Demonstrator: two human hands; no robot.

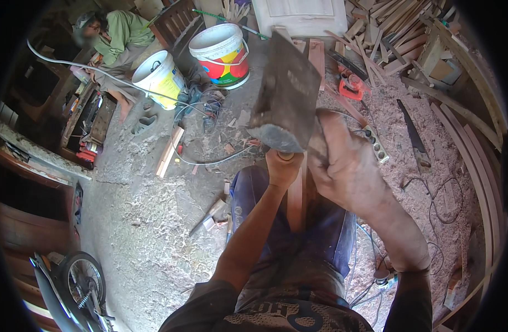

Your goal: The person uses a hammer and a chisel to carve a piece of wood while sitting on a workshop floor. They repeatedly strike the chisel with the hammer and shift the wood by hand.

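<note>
My right hand is closed round the handle of a large wooden mallet, raised close to the camera and blurred at the hand. Just under the mallet's worn, pale striking face, my left hand grips a chisel. Only the round butt of its wooden handle shows; the blade is hidden. Below both hands a reddish timber runs between my knees and on beyond the mallet.
Two paint buckets stand ahead, with a corded power tool beside them. On the right lie a handsaw, a power strip, shavings and cables. A person sits far left; a motorbike stands near left.
</note>
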